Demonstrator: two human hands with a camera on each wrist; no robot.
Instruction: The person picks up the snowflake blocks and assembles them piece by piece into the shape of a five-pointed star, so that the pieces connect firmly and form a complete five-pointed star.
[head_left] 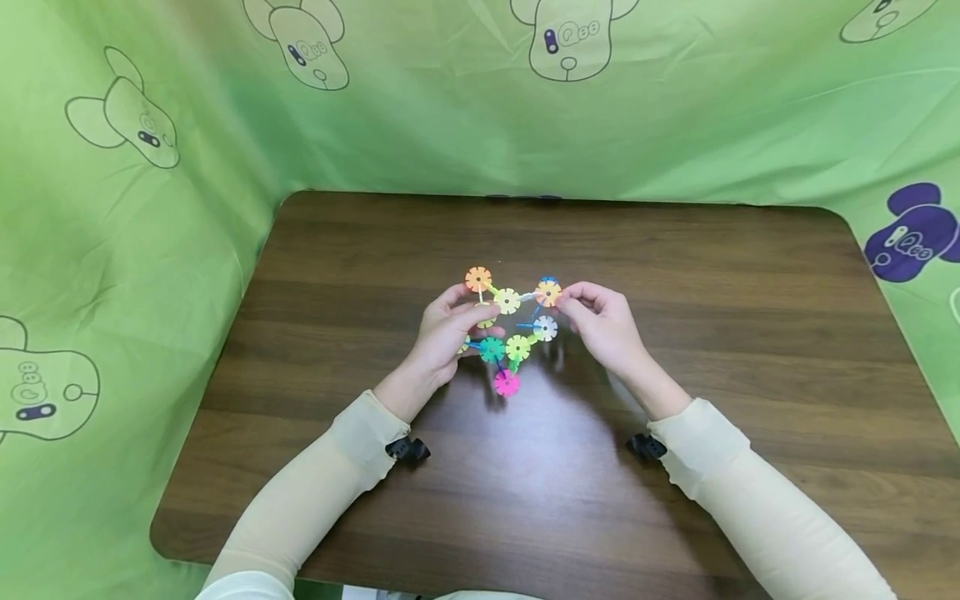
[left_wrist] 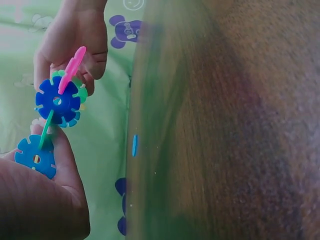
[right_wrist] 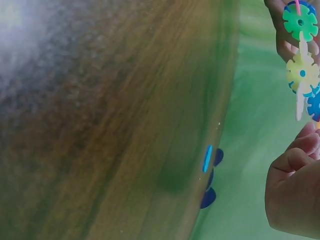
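A ring-like chain of colourful slotted snowflake discs (head_left: 517, 347) is held up over the table between both hands. The left hand (head_left: 441, 335) grips its left side, thumb on top near a yellow-green disc. At the chain's upper right, the right hand (head_left: 606, 327) pinches an orange disc (head_left: 548, 293), with a blue disc just behind it. A pink disc (head_left: 507, 383) forms the lowest point, beside a teal disc (head_left: 491, 349). The left wrist view shows a dark blue disc (left_wrist: 57, 101) joined to the pink one. In the right wrist view, the green disc (right_wrist: 300, 22) sits by the left hand's fingers.
The dark wood table (head_left: 360, 517) has rounded corners. Green printed cloth (head_left: 450, 125) hangs behind it and along the sides. A small light blue strip-like piece (left_wrist: 135, 145) shows near the far edge in both wrist views. Black wrist cameras (head_left: 408, 450) sit at the cuffs.
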